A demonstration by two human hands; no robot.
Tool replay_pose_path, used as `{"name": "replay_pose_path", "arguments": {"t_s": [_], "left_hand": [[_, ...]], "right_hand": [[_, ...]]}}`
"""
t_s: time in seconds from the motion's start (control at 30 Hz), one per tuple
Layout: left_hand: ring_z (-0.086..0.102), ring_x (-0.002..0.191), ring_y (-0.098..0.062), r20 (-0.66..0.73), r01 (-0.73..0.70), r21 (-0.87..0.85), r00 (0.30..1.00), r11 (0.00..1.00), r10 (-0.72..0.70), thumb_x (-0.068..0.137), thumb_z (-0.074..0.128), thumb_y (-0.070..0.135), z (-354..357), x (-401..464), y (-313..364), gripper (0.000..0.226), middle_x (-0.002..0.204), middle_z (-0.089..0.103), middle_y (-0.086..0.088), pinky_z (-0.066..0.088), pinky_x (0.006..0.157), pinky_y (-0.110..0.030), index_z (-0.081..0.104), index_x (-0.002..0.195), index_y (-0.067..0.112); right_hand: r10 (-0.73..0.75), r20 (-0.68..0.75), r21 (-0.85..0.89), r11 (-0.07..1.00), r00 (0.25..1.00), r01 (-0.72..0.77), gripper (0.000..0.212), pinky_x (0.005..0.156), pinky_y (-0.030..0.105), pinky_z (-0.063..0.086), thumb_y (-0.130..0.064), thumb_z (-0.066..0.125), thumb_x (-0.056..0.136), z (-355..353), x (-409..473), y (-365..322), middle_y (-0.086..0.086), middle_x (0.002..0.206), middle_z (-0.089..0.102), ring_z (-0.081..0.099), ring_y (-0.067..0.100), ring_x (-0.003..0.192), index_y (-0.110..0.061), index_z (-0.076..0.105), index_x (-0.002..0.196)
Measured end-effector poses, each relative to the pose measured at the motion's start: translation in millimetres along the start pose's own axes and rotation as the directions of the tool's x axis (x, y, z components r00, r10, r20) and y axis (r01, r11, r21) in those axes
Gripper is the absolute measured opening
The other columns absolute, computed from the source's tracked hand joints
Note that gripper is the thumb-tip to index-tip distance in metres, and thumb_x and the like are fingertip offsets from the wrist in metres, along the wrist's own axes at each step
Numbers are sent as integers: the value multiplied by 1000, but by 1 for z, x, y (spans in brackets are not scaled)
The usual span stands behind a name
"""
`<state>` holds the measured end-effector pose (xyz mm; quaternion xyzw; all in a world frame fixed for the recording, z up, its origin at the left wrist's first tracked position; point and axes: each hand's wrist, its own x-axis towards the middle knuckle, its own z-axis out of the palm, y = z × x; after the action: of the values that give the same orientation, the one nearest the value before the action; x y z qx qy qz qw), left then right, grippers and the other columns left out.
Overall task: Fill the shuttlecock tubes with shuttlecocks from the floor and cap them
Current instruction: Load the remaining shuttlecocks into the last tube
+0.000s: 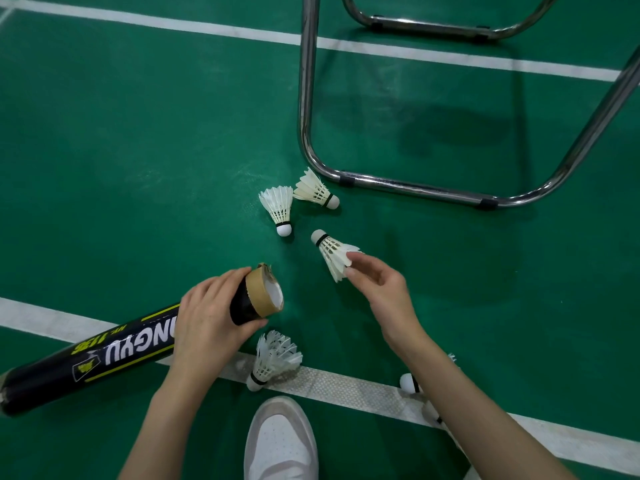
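Note:
My left hand [211, 320] grips a long black shuttlecock tube [104, 358] near its open, brown-taped mouth [266, 294], which points right; something white shows inside. My right hand [377, 285] pinches the feathers of a white shuttlecock [330, 252], cork pointing up-left, just right of the tube mouth. Two more shuttlecocks [278, 209] [315, 192] lie on the green floor beyond. A ragged shuttlecock [272, 362] lies on the white line below my left hand. Partly hidden behind my right forearm are other shuttlecocks [408, 382].
A chrome chair frame [408, 187] stands on the floor at the upper right, close to the far shuttlecocks. A second frame [433, 26] sits behind it. My white shoe [280, 441] is at the bottom centre. White court lines [346, 386] cross the green floor.

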<state>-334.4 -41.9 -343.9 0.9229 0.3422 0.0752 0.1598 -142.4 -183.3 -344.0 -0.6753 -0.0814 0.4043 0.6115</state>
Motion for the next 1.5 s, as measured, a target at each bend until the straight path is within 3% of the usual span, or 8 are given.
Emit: {"name": "replay_pose_path", "arguments": {"t_s": [0.1,0.27,0.6,0.93,1.07,1.17,1.33,1.5], "left_hand": [[53,105,-27,22,-15,1,1000,1000,15,51,88,36,3,1,9,83,116,62,0,39,88,-43,54,124,18],[51,107,-25,50,-44,9,998,999,43,54,85,40,8,4,28,82,119,60,3,37,90,-41,52,126,21],[55,102,-24,57,-147,13,988,989,146,51,85,40,18,4,72,83,117,62,3,42,85,-39,54,126,21],[54,98,-22,24,-228,-15,973,974,228,58,81,43,27,-4,99,76,116,62,2,32,84,-32,54,125,19],[54,96,-24,-18,-268,13,963,963,268,61,73,45,31,-3,109,68,112,64,0,32,82,-32,55,120,16],[59,92,-28,-32,-280,35,959,959,282,53,83,37,34,-2,115,71,110,65,-4,40,80,-37,59,115,12],[59,96,-25,30,-274,13,961,962,274,54,83,43,36,2,123,76,113,65,1,44,80,-38,57,121,17],[58,97,-24,73,-269,20,961,963,267,48,86,43,37,0,125,85,114,64,2,43,82,-38,57,123,18]], "right_hand": [[-86,-61,-61,995,994,82,11,68,8,47,-2,62,84,-11,-4,-4,-6,88,65,60,-9,70,-11,63,90],[-181,20,-183,966,983,182,21,67,12,46,2,59,84,-11,-15,-8,-8,82,60,55,-3,67,-19,57,78],[-50,236,-76,995,970,70,23,82,25,49,-6,58,88,-2,-40,-8,4,90,68,61,9,84,-25,53,100],[-78,209,-184,976,975,118,48,80,27,50,0,66,78,-19,-57,-4,-7,73,69,64,9,78,-38,49,104],[-68,269,-164,980,961,115,46,90,36,51,-4,58,83,-27,-60,-3,5,93,71,65,19,95,-40,47,109],[-53,303,-182,977,951,112,47,92,42,50,-2,51,87,-33,-59,-3,10,93,69,64,25,96,-41,45,113],[-87,273,-150,980,958,132,46,92,30,49,-1,52,89,-51,-60,-4,4,94,71,64,19,99,-36,46,120],[-98,80,-259,959,992,116,35,89,19,46,-7,60,87,-94,-67,-2,-6,96,71,64,3,93,-33,52,109]]}}
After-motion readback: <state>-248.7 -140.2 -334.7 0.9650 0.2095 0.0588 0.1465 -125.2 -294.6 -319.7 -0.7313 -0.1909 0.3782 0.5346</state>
